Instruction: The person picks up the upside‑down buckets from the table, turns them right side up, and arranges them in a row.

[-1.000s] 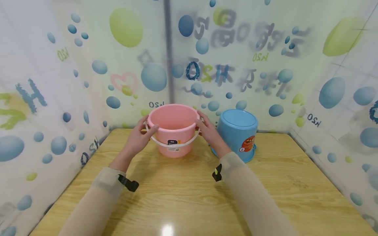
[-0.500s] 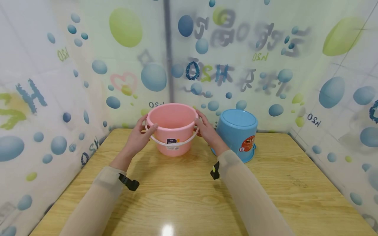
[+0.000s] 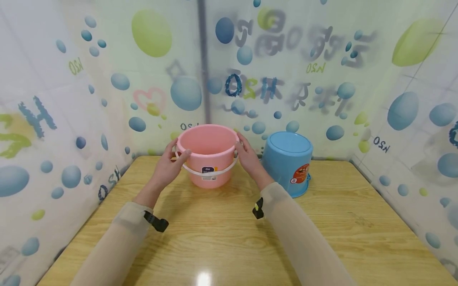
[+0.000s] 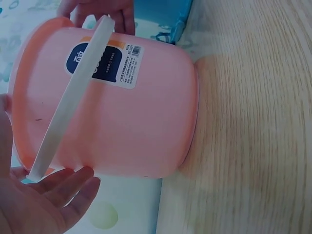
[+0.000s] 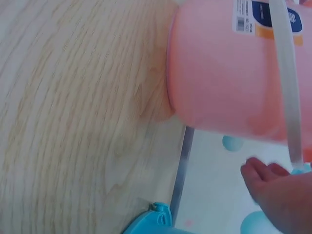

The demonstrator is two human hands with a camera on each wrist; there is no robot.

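A pink bucket (image 3: 209, 159) with a white handle (image 3: 214, 173) and a dark label (image 4: 97, 63) stands upright at the back of the wooden table, its base right at the tabletop. On its left side my left hand (image 3: 169, 165) holds the rim, thumb at the front edge and fingers (image 4: 73, 187) along the wall below. My right hand (image 3: 252, 161) has its thumb at the right rim; its other fingers (image 5: 256, 173) lie out beside the wall in the right wrist view. The handle hangs down across the bucket's front.
An upside-down blue bucket (image 3: 289, 159) with a red sticker stands close to the right of my right hand. Printed curtains (image 3: 304, 79) with bubbles and letters rise behind the wooden table (image 3: 229, 234) and at both sides.
The pink bucket has shifted slightly left and back, with the right hand following it leftward. The left hand stays nearly in place, and the blue bucket has not moved.
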